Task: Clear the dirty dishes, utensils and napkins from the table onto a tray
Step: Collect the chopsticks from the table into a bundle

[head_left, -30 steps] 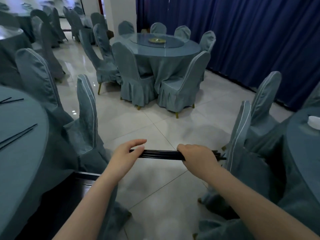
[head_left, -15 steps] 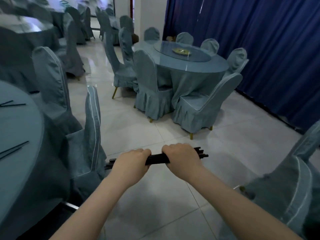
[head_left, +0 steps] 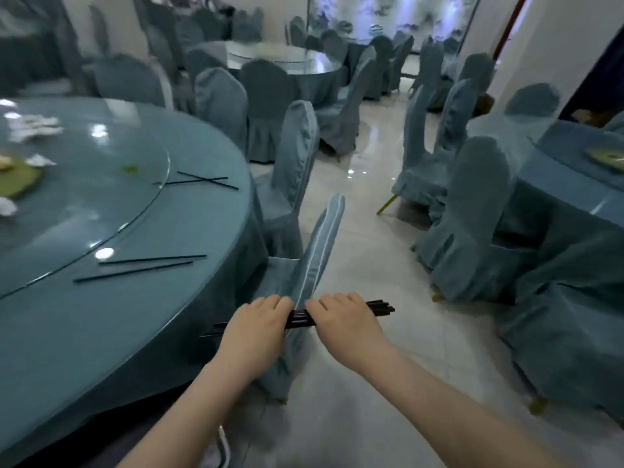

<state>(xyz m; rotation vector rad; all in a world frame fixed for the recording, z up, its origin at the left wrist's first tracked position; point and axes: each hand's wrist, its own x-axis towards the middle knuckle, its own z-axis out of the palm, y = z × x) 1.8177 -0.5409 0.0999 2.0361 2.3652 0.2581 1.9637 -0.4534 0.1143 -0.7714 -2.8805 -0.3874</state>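
Both hands are wrapped around one bundle of black chopsticks (head_left: 300, 320), held level out in front of the body, over the floor and just off the edge of the round worktop (head_left: 141, 309). The left hand (head_left: 255, 327) curls over the bundle near its left end, the right hand (head_left: 344, 320) over the middle, and the square tips stick out past the right knuckles. Each grip is closed tight on the sticks, with only a short stretch of them showing between the hands.

The step looks like gathering the remaining chopsticks, and it would go best if the bundle were squared up first, ends tapped even, then passed to one hand so the other is free. Two loose pairs wait on the worktop: a near pair (head_left: 140, 266) lying almost parallel by the rim of the glass turntable (head_left: 101, 211), and a crossed pair (head_left: 202, 180) farther along. Crumpled napkins (head_left: 35, 128) and a green dish (head_left: 18, 179) sit deeper in, blurred. A covered chair (head_left: 314, 258) stands tilted between the person and the worktop, so I'd reach around it. No tray is in sight.
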